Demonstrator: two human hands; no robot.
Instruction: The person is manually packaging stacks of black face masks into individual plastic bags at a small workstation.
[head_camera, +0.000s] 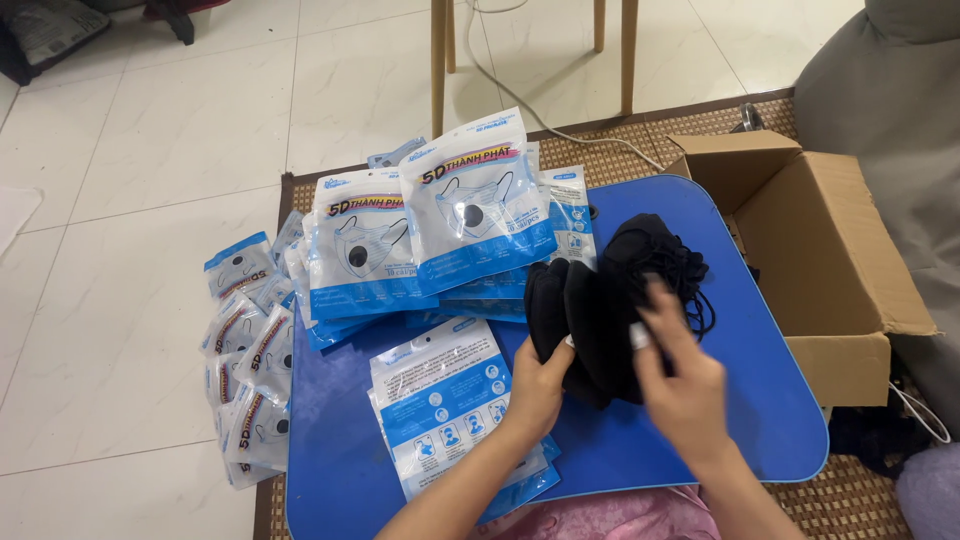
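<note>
The left hand (537, 385) is gripping a stack of black masks (585, 325) from below, thumb and fingers closed on its lower edge. The right hand (680, 375) is blurred; its fingers are lying loosely spread against the front of the stack, touching it, and whether they are pinching a mask cannot be told. The masks are sitting over the middle of the blue desk (740, 400), with a second heap of black masks (655, 255) lying just behind. Flat packets (450, 410) are lying under the left wrist. More packets (430, 225) are leaning in a pile at the desk's far left, and others (250, 370) are spilling onto the floor. An open cardboard box (830, 260) is standing beside the desk's right edge.
</note>
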